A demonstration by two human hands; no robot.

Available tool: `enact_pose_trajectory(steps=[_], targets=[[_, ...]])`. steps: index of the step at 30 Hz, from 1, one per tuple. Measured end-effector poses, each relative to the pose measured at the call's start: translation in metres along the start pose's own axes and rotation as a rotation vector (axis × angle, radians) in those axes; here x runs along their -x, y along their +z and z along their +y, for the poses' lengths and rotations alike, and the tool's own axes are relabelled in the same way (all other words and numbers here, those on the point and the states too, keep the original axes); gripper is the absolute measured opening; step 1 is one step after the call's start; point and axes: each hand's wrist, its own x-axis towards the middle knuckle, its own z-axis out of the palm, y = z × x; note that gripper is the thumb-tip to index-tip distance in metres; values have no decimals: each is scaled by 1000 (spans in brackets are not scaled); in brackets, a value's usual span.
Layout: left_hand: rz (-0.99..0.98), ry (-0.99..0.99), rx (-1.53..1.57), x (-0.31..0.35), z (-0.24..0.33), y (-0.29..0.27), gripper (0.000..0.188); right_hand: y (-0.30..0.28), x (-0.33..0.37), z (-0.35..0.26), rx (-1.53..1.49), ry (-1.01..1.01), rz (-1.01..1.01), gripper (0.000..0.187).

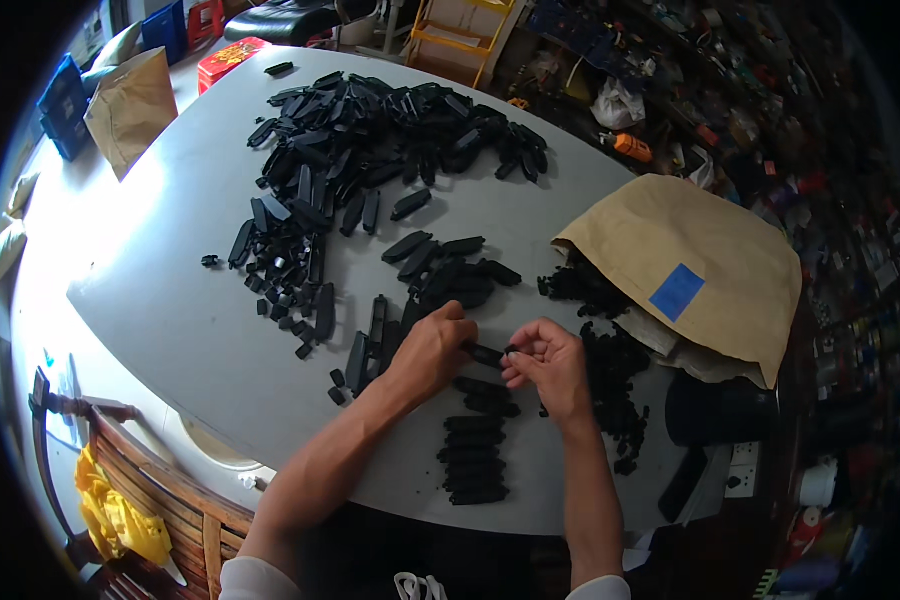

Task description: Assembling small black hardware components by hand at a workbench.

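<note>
Over the middle of the table, my left hand [432, 345] is closed round one end of an elongated black plastic part [484, 354]. My right hand [552, 368] pinches a small black piece [513, 350] against the part's other end; its exact shape is hidden by the fingers. Just below my hands lies a neat column of similar black parts [473, 455], laid side by side. A loose group of these parts [450, 275] is above my left hand. To the right of my right hand, many tiny black pieces [615, 385] are spread out.
A big heap of black parts [370, 125] covers the far side, with small black blocks [285, 280] at left. A brown paper bag [705, 265] lies on the right. Near it stand a dark container [720, 410] and a black phone-like slab [683, 483]. A wooden chair [160, 480] is lower left.
</note>
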Motion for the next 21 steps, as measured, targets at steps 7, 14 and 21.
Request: enact_pose_trajectory(steps=[7, 14, 21], targets=[[24, 14, 8, -1, -2, 6, 18, 5, -7, -2, -3, 12, -38, 11], [34, 31, -30, 1, 1, 11, 21, 11, -12, -1, 470, -304, 210, 8], [50, 31, -26, 1, -2, 13, 21, 26, -17, 5, 386, -76, 150, 10]])
